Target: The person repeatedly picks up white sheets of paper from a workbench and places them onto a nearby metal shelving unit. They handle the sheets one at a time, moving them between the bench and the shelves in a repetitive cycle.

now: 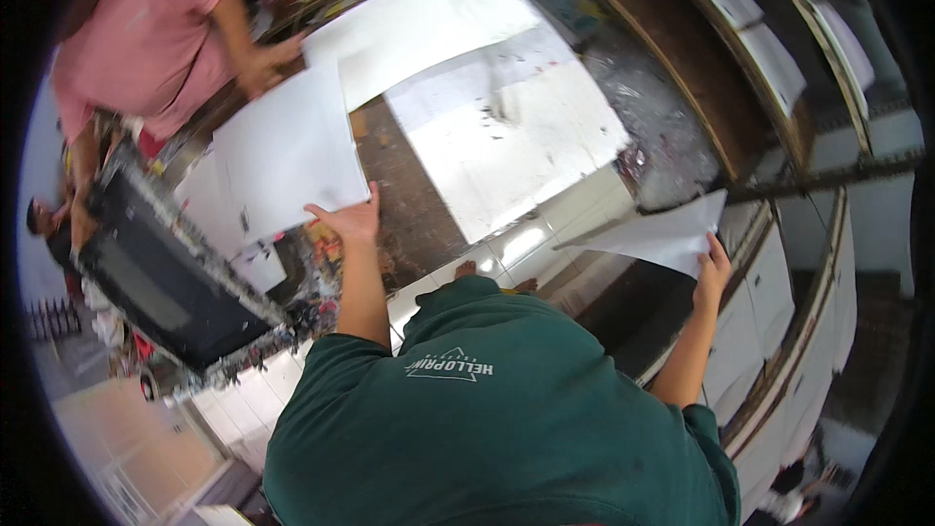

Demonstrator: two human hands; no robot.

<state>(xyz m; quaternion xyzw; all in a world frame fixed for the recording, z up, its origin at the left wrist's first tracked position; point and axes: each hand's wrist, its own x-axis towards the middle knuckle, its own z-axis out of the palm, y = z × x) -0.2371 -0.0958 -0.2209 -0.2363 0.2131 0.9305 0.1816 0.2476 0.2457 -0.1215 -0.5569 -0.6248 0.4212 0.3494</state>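
Observation:
My left hand (353, 221) has its thumb and fingers spread at the near corner of a white sheet (290, 151) and touches its edge. Part of the fingers is hidden by the sheet. My right hand (714, 275), out to the right, pinches the end of another white sheet (654, 235), which hangs tilted in the air. Between my hands lies a smudged white board (526, 131) on a brown table (414, 185). A large, curved white sheet (419, 29) overlaps the board's far side.
A co-worker in a pink shirt (146, 34) stands at the far left, one hand (268, 68) near the sheets, the other on a dark framed screen (180, 268). Racks (701, 58) holding white sheets rise on the right. Clear plastic (662, 127) lies beside the board.

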